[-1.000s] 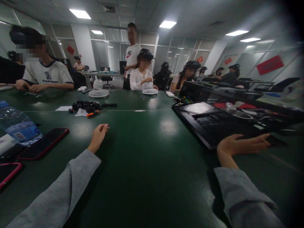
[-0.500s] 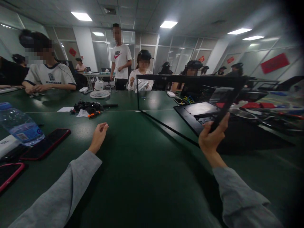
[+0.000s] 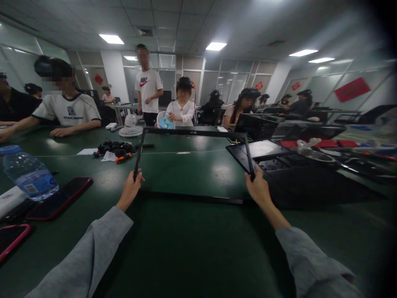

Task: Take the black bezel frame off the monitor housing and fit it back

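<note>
A thin black laptop screen bezel, an empty rectangular frame, is held up before me over the green table. My left hand is closed round its left side. On the opposite side, my right hand grips the bezel with the thumb toward the inside. The bezel's lower edge is low, close to the tabletop; whether it touches I cannot tell. Just beyond my right hand lie dark, flat laptop parts, one with a pale panel.
At left stand a water bottle and phones. A black tangle of parts with an orange-handled tool lies further back, near a small white fan. Co-workers sit across the table; one person stands.
My left hand has closed on the bezel's left side. The bezel has swung round to face me and moved left and down, my right hand moving left with it.
</note>
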Demonstrator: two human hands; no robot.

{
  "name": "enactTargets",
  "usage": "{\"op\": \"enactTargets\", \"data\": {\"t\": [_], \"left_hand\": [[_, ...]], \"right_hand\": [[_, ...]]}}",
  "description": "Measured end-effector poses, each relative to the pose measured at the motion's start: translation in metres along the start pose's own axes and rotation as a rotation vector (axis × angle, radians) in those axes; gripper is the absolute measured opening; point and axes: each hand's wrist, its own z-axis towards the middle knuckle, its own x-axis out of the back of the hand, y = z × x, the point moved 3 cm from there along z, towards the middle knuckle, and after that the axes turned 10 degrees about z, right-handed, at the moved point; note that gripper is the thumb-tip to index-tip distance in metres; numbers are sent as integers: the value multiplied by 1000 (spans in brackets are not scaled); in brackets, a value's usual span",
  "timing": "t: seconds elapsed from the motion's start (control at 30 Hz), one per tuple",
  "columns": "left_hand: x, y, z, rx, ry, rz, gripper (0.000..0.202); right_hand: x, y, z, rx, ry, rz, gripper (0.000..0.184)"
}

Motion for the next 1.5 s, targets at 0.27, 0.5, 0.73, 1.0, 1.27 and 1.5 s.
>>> {"op": "enactTargets", "data": {"t": [0.27, 0.5, 0.73, 1.0, 1.27, 1.5], "left_hand": [[6, -8, 1, 143, 30, 104, 40], [5, -6, 1, 26, 42, 480, 45], [2, -6, 1, -47, 36, 706, 44], [-2, -6, -3, -175, 56, 784, 42], [1, 14, -11, -144, 105, 657, 41], [11, 43, -25, -326, 360, 310, 51]], "right_hand": [[-32, 40, 1, -159, -277, 556, 62], [-30, 54, 2, -24, -204, 424, 48], [-29, 48, 0, -24, -183, 202, 45], [-24, 36, -2, -81, -160, -227, 42], [-15, 12, -6, -34, -127, -166, 47], [12, -24, -10, -77, 243, 14, 51]]}}
